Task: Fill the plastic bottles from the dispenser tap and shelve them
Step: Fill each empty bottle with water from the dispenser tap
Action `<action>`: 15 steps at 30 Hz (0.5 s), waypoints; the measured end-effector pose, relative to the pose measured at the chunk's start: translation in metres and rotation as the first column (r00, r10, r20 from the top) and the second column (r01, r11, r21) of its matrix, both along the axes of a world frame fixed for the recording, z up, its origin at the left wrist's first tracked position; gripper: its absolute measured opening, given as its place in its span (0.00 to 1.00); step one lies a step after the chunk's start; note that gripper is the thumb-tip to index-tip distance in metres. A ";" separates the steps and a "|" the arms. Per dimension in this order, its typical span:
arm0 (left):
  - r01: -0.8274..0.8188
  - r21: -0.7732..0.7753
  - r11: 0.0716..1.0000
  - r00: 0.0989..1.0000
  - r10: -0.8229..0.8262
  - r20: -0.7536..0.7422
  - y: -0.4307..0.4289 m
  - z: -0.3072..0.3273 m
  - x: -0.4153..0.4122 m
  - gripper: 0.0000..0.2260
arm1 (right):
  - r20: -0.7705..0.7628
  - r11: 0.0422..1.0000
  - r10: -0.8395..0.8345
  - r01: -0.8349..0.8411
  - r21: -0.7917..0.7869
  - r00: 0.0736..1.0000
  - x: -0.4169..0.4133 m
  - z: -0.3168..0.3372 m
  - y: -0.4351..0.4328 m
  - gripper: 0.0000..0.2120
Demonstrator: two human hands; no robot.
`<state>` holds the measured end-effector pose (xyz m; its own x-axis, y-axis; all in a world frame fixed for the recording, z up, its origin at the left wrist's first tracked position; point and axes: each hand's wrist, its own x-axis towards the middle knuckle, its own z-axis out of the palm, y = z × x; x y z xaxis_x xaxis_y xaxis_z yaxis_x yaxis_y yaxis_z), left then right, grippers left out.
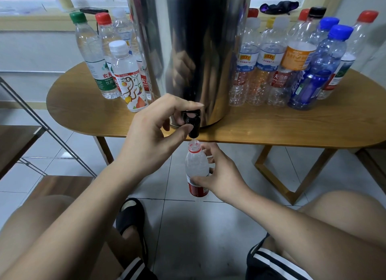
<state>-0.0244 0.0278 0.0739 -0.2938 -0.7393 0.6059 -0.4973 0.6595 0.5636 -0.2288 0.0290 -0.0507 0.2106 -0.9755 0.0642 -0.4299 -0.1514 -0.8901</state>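
A tall steel dispenser (188, 50) stands on the wooden table (271, 121), its black tap (193, 123) hanging over the front edge. My left hand (158, 131) pinches the tap between thumb and fingers. Directly under the spout, my right hand (217, 175) grips an uncapped clear bottle with a red label (196, 169), held upright below the table edge. Capped bottles (123, 71) stand left of the dispenser; several mostly empty capped bottles (292, 62) stand to its right.
A metal-framed shelf with wooden boards (25, 137) stands at the left. The table's wooden legs (277, 175) are on the tiled floor. My knees and a black sandal (131, 217) are below. A windowsill runs behind the table.
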 end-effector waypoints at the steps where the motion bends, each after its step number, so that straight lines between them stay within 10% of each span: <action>1: 0.000 -0.003 1.000 1.000 0.000 0.002 0.000 0.000 0.000 0.21 | -0.002 1.000 0.001 -0.001 0.001 1.000 0.000 0.001 0.000 0.36; 15: -0.043 0.013 0.999 0.999 0.044 -0.012 -0.011 -0.006 0.021 0.22 | 0.020 1.000 -0.011 0.011 0.026 1.000 0.000 0.005 0.004 0.35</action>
